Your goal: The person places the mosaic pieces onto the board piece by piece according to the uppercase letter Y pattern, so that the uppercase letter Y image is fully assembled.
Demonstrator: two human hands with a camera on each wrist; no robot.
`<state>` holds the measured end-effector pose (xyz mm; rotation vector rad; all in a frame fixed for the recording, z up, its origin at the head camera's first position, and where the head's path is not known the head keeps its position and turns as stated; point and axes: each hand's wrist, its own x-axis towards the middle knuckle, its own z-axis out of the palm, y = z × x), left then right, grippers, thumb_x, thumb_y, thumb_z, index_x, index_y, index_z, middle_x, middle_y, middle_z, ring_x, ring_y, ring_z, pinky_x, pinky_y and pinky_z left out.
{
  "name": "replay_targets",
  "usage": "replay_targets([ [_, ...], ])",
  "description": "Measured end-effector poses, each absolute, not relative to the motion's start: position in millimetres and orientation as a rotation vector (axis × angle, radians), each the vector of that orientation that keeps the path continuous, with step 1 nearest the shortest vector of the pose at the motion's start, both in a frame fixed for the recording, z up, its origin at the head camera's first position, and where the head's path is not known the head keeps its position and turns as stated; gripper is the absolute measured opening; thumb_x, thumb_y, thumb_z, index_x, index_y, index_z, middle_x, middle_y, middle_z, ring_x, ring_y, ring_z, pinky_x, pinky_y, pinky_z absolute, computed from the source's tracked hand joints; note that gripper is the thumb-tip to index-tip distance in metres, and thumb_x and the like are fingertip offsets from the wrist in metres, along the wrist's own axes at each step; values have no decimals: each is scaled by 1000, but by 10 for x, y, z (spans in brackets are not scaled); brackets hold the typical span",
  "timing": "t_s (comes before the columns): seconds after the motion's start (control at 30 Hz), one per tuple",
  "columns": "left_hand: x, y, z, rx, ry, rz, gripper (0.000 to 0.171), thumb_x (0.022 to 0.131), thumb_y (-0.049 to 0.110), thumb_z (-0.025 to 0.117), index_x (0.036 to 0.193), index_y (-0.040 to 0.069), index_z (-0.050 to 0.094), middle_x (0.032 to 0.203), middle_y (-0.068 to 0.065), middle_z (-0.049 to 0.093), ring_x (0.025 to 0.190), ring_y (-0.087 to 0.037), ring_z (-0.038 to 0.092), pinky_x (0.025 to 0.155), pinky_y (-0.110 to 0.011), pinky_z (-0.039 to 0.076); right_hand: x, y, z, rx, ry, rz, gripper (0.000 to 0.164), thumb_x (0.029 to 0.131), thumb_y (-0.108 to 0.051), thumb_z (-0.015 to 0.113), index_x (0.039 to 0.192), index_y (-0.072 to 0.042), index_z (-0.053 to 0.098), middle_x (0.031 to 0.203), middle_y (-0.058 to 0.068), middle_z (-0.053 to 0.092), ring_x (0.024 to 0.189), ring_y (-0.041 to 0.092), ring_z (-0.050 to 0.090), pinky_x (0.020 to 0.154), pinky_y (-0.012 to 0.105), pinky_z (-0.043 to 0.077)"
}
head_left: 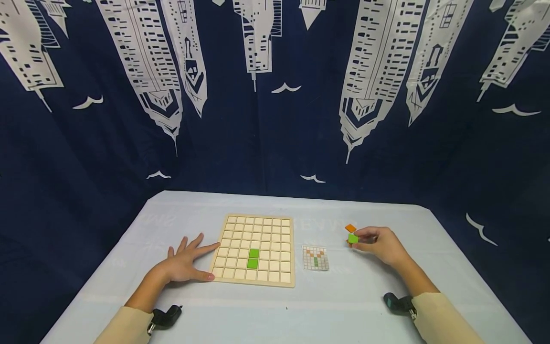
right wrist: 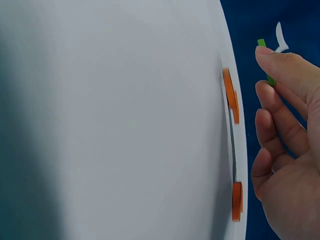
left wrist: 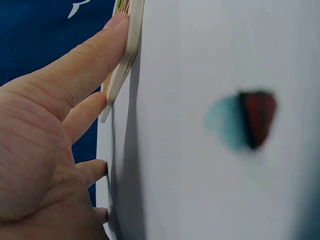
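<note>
A wooden grid board lies on the table, with two green square tiles set one above the other in its lower middle. My left hand is spread at the board's left side, its thumb and a straight finger touching the edge. At the right, my right hand pinches a green tile between thumb and fingers, above the table. Orange tiles lie close by; the right wrist view shows them in two low groups, a farther one and a nearer one.
Between the board and my right hand lies a small card printed with a grid of orange and green squares. The white table ends at a dark blue curtain with white building prints. Black devices are strapped at both wrists.
</note>
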<state>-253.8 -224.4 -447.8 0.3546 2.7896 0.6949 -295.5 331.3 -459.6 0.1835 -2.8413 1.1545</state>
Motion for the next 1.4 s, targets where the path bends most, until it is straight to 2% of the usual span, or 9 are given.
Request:
replay_targets([
  [0.33, -2535, -2248, -4481, 369, 2791, 694, 100, 69, 56, 89, 154, 24, 48, 167, -32, 14, 149, -67, -3, 106, -89, -3, -2804, 3136, -4604, 254, -2773, 1241, 33, 81, -27, 88, 106, -9, 78, 92, 2, 77, 81, 9, 63, 65, 23, 48],
  [0.67, -2546, -2244, -4486, 362, 2791, 698, 100, 68, 56, 89, 154, 25, 48, 168, -31, 14, 149, -67, -3, 105, -89, -3, -2724, 3017, -4615, 255, -2751, 1319, 34, 79, -25, 90, 106, -8, 78, 88, 1, 75, 77, 10, 63, 62, 22, 51],
  [0.93, -2553, -2257, -4501, 368, 2790, 696, 100, 68, 57, 89, 154, 25, 48, 168, -31, 14, 149, -67, -3, 106, -89, -3, -2668, 2920, -4587, 294, -2719, 1429, 37, 78, -21, 90, 107, -3, 77, 89, 7, 74, 76, 9, 63, 61, 21, 52],
  [1.2, -2543, -2265, -4503, 374, 2786, 704, 100, 68, 57, 89, 154, 25, 48, 168, -31, 14, 149, -67, -3, 106, -89, -3, -2625, 2795, -4605, 286, -2756, 1383, 32, 78, -23, 90, 104, -8, 78, 86, 2, 74, 75, 12, 63, 62, 22, 51],
  [1.4, -2540, -2253, -4492, 368, 2788, 708, 100, 68, 56, 89, 154, 25, 48, 168, -31, 14, 149, -67, -3, 105, -89, -3, -2596, 2723, -4607, 319, -2740, 1459, 32, 79, -21, 90, 104, -6, 78, 87, 5, 73, 74, 13, 62, 62, 22, 53],
])
